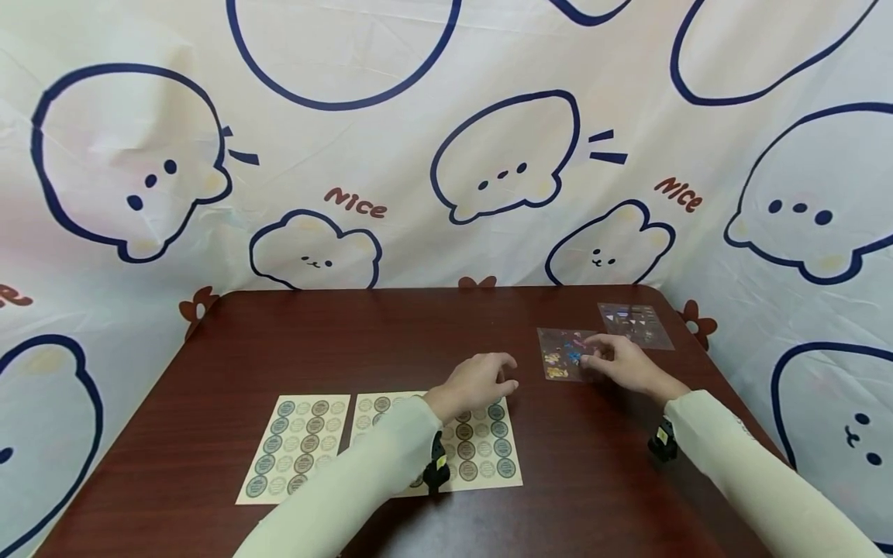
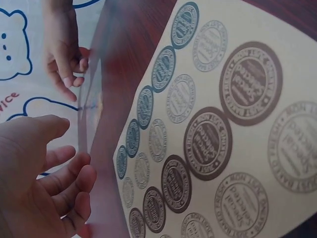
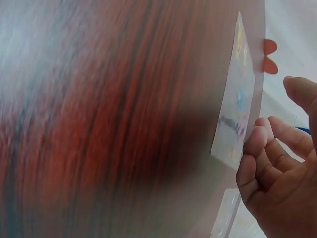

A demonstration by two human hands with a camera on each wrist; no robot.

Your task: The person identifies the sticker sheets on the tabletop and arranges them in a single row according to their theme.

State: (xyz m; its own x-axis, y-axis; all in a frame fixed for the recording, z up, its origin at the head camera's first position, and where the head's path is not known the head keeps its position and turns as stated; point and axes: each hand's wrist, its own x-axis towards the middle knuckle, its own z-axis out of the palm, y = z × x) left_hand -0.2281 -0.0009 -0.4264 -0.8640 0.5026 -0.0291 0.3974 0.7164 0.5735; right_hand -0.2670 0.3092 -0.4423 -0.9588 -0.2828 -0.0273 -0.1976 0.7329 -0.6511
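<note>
My left hand [image 1: 477,381] hovers over the top edge of a cream sheet of round stickers [image 1: 483,448], its fingers loosely bent. The left wrist view shows its thumb apart from the fingers, with nothing between them. To the right, my right hand [image 1: 624,366] hangs over the right edge of a clear sheet of small colourful stickers [image 1: 558,345]. Its thumb stands apart from its bent fingers [image 3: 255,144], which overlap the sheet's edge in the right wrist view. Yellow, blue and pink figures show on that sheet. My right hand holds nothing visible.
Left of the first cream sheet lies a second cream sheet [image 1: 293,446] with similar round stickers. Another clear sheet [image 1: 645,329] lies near the far right corner of the dark red-brown table [image 1: 391,333]. Behind the table hangs a printed cloth [image 1: 405,248].
</note>
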